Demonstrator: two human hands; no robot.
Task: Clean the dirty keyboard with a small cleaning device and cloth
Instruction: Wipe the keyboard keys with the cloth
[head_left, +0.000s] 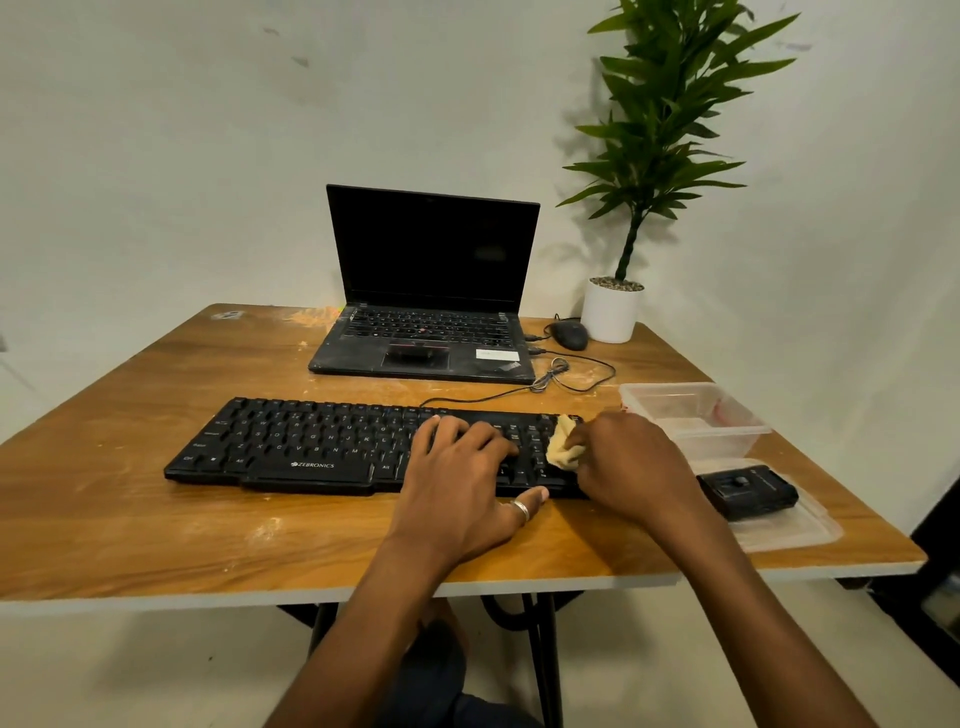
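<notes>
The keyboard (311, 447), on the table (156, 519), is steadied by the flat-fingered left hand (462, 478). Its right end is wiped with a cloth (563, 447) clenched in the right hand (634, 467). The device (748, 491) lies unheld, and wiping seems unfinished.

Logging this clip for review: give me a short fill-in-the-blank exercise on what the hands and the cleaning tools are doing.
1. The right hand grips a yellow ____.
2. The left hand rests with spread fingers on the Zebronics ____.
3. The small black cleaning device lies untouched to the ____ of both hands.
Missing: cloth; keyboard; right.
</notes>
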